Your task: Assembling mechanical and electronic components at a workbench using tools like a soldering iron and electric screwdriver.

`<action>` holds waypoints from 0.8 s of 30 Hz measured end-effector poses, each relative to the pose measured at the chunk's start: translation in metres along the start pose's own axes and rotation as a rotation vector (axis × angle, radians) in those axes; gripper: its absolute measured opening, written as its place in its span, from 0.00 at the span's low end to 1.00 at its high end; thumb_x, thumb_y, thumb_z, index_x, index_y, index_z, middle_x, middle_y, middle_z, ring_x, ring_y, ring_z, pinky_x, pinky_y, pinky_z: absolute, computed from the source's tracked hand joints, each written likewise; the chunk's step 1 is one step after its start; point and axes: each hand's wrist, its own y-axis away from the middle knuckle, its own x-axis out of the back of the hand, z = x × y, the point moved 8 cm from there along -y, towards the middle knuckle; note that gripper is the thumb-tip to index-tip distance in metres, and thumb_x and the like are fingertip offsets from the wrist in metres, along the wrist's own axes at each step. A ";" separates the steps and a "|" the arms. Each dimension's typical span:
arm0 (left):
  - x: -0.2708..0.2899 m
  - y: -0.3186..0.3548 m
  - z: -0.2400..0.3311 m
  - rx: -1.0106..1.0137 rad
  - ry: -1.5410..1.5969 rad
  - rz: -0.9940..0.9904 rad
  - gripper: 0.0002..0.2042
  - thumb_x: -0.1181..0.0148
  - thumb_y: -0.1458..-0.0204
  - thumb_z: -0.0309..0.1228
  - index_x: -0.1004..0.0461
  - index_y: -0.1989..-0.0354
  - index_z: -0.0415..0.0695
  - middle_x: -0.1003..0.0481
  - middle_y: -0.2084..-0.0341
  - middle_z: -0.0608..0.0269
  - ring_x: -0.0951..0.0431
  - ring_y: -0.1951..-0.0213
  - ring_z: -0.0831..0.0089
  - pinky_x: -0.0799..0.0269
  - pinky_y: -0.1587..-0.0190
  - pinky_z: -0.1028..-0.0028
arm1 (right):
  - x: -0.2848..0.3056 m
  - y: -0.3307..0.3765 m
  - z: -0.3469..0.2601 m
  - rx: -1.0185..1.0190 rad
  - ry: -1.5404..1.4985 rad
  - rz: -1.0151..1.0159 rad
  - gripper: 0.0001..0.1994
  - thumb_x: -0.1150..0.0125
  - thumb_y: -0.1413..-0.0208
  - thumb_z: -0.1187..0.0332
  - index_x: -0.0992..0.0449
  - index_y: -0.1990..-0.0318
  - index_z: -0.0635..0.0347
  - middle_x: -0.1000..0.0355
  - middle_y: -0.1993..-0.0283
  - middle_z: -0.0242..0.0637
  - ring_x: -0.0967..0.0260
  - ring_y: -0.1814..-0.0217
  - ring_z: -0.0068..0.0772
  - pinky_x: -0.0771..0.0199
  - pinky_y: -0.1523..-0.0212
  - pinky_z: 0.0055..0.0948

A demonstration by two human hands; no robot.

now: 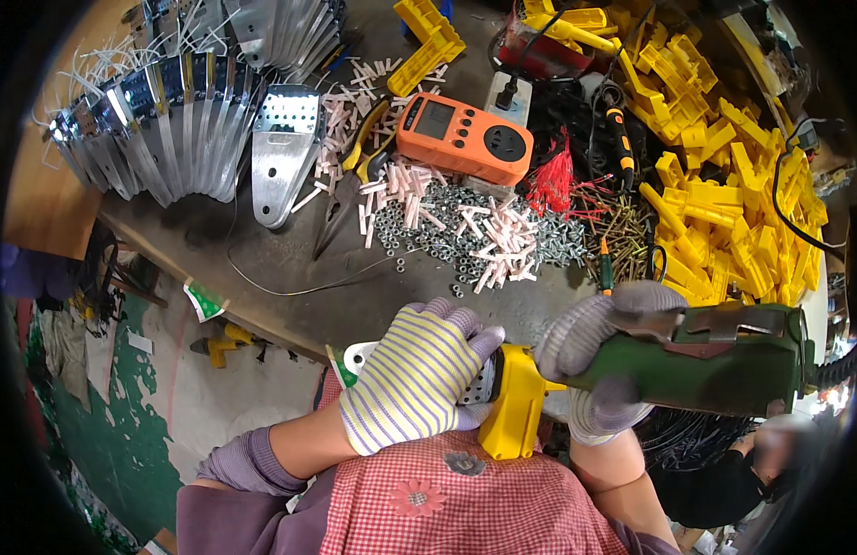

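My left hand [414,375], in a striped glove, is closed around a silver metal plate [359,356] with holes. A yellow plastic housing [511,402] sits at the plate's right end, just beyond my fingers. My right hand [585,342], in a greyish glove, grips a green power screwdriver [696,361] held level. Its narrow left end points at the yellow housing; whether the tip touches a screw I cannot tell. Both hands are in front of my red checked apron [400,499], at the table's near edge.
Fanned metal plates [160,120] stand far left, with a single plate [282,153] beside them. Pliers [350,176], an orange meter [465,139], small pale tubes [498,240] and nuts [419,231] lie mid-table. Yellow plastic parts [724,194] pile at right. Another person [715,481] is at lower right.
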 end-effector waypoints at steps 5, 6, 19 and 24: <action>-0.002 0.002 0.002 -0.046 -0.051 -0.009 0.39 0.32 0.63 0.56 0.25 0.46 0.39 0.25 0.60 0.50 0.25 0.57 0.53 0.30 0.53 0.56 | 0.020 0.001 -0.039 0.359 0.192 0.134 0.39 0.25 0.56 0.45 0.32 0.45 0.66 0.29 0.58 0.41 0.27 0.56 0.35 0.23 0.54 0.36; -0.001 0.002 0.003 -0.056 -0.067 0.019 0.39 0.33 0.63 0.57 0.25 0.45 0.39 0.25 0.59 0.50 0.25 0.56 0.53 0.30 0.52 0.56 | 0.028 0.001 -0.037 0.294 0.082 0.170 0.41 0.22 0.60 0.46 0.32 0.45 0.68 0.28 0.57 0.40 0.27 0.56 0.35 0.23 0.53 0.35; -0.006 -0.007 0.014 -0.072 -0.205 -0.147 0.40 0.35 0.60 0.57 0.28 0.42 0.38 0.25 0.58 0.50 0.26 0.57 0.53 0.29 0.56 0.57 | 0.086 0.015 -0.077 0.413 -0.577 0.303 0.28 0.44 0.36 0.45 0.35 0.37 0.52 0.33 0.74 0.25 0.31 0.71 0.23 0.34 0.43 0.43; -0.004 -0.005 0.013 -0.062 -0.254 -0.100 0.41 0.33 0.64 0.57 0.27 0.45 0.37 0.27 0.61 0.52 0.26 0.59 0.55 0.29 0.56 0.57 | 0.166 0.032 -0.008 0.367 -0.983 0.210 0.19 0.43 0.36 0.52 0.29 0.53 0.61 0.50 0.79 0.21 0.51 0.80 0.18 0.34 0.40 0.32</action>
